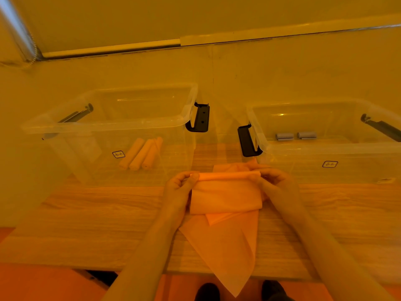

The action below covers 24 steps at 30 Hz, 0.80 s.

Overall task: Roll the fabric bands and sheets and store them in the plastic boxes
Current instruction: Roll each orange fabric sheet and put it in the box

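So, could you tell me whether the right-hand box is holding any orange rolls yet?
No, the right box holds only two grey rolls.

A strong yellow-orange cast covers the whole frame, so true colours are hard to judge. The light is dim and even, with only soft shadows. Thin glare streaks sit on the left box [112, 118] and right box [325, 146]. A pale reflective strip shines at upper left. Wide-angle distortion bends the wall line and the table [86, 224] edge. Detail is soft throughout, most at the bottom corners.
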Each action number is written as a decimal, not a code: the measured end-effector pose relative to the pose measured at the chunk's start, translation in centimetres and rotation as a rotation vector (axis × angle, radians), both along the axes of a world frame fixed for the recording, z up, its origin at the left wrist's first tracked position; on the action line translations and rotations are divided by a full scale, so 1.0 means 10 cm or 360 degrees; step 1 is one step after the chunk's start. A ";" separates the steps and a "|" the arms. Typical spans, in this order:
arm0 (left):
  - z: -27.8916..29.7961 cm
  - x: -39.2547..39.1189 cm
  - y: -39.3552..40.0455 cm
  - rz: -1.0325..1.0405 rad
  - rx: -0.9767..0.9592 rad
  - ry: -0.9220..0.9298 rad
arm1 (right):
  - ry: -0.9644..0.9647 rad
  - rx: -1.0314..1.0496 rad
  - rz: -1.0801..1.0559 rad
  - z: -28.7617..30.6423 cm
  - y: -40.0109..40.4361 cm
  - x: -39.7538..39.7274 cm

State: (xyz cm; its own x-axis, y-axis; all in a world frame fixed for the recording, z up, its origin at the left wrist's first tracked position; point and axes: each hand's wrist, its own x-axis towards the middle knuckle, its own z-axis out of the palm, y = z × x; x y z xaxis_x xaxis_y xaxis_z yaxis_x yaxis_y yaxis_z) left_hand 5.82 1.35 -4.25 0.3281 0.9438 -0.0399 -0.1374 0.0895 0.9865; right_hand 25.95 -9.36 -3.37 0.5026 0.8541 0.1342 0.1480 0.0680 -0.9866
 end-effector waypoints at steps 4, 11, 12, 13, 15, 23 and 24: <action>0.03 0.01 -0.05 -0.0049 0.0098 0.0047 | 0.0193 0.0050 -0.0023 -0.01 -0.02 0.01; 0.05 0.02 -0.08 -0.0107 0.0121 0.0021 | 0.0319 0.0026 -0.0046 0.03 -0.04 -0.01; 0.05 0.03 -0.08 -0.0091 0.0108 0.0021 | 0.0328 0.0023 -0.0050 0.03 -0.04 -0.01; 0.05 0.03 -0.07 -0.0083 0.0121 0.0037 | 0.0339 0.0022 -0.0053 0.03 -0.04 -0.01; 0.05 0.03 -0.07 -0.0104 0.0161 0.0052 | 0.0358 0.0017 -0.0069 0.03 -0.04 -0.01; 0.07 0.06 -0.12 -0.0162 0.0137 -0.0032 | 0.0317 0.0024 -0.0094 0.02 -0.02 0.00; 0.08 0.06 -0.12 -0.0161 0.0137 -0.0042 | 0.0326 0.0037 -0.0077 0.02 -0.02 0.01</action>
State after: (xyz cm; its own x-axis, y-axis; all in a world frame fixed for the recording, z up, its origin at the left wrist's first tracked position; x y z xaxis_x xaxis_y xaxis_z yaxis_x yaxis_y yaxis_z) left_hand 6.40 0.11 -3.49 0.4216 0.9054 0.0499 -0.1581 0.0191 0.9872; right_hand 26.01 -9.59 -3.19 0.5619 0.8260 0.0445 -0.0516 0.0887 -0.9947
